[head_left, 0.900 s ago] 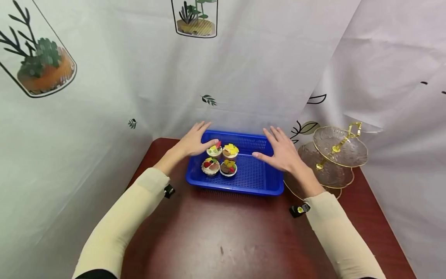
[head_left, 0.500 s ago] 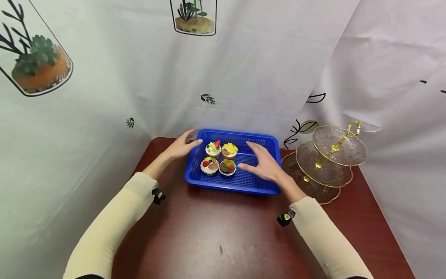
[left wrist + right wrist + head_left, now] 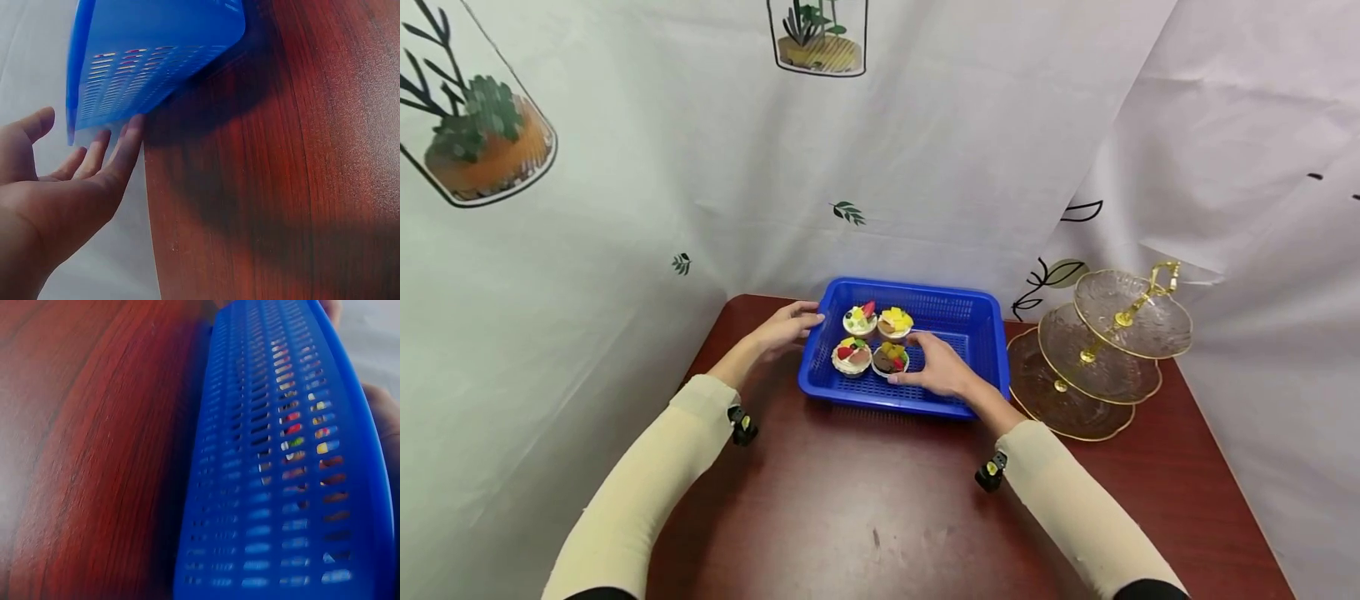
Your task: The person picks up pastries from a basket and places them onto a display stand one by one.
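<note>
A blue basket (image 3: 972,333) sits at the far middle of the dark red table (image 3: 865,508), with four fruit-topped cupcakes (image 3: 872,340) grouped in its left half. The right hand (image 3: 942,368) reaches into the basket, fingers beside the near-right cupcake (image 3: 891,359); whether its grip has closed on it I cannot tell. The left hand (image 3: 784,327) has a loose, open grip, fingertips touching the basket's left wall. A tiered glass stand (image 3: 1101,350) is to the right

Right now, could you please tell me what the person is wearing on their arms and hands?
Both arms wear long, close-fitting cream sleeves down to the wrists. A small black device sits under each wrist: the left wrist device and the right wrist device, which shows a yellowish dot. The left hand and right hand are bare.
</note>
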Demonstrator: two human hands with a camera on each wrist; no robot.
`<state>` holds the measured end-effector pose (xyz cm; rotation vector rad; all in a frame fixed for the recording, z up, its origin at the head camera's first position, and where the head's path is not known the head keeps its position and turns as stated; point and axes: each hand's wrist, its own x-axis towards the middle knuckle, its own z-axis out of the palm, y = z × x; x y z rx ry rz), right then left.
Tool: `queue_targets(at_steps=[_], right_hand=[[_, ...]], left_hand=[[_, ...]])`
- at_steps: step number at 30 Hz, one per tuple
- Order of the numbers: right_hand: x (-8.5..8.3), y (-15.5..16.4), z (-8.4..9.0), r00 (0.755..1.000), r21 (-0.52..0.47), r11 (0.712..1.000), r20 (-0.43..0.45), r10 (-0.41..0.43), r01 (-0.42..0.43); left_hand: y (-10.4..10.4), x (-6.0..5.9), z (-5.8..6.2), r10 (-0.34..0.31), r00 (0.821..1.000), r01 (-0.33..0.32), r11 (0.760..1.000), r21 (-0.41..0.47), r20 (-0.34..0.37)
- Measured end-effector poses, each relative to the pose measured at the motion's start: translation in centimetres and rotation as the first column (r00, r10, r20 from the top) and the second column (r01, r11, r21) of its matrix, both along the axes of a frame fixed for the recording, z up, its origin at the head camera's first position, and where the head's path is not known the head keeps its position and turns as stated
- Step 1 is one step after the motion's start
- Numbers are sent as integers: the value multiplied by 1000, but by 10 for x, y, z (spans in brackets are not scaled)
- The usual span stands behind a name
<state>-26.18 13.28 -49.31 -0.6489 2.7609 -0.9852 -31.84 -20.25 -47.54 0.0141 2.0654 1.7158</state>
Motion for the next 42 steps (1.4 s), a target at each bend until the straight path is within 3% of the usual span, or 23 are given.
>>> queue_targets(at_steps=[9,18,28,42], right_hand=[[-9,-14,-3,1000,4,1000,10,20,-20],[-12,-17,-9,1000,-55,998,16,16,-15],[-12,-18,-13,999,12,999,28,29,-30],[-13,-19,-14,997,16,999,69,46,-48]], left_hand=[[1,-1,-3,-27,1000,27,1000,-8,9],[7,-1,3,-24,1000,24,999,-38,11],[10,-2,4,-20,1000,21,998,-56,13],[9,-2,2,-26,1000,26,998,-57,11]])
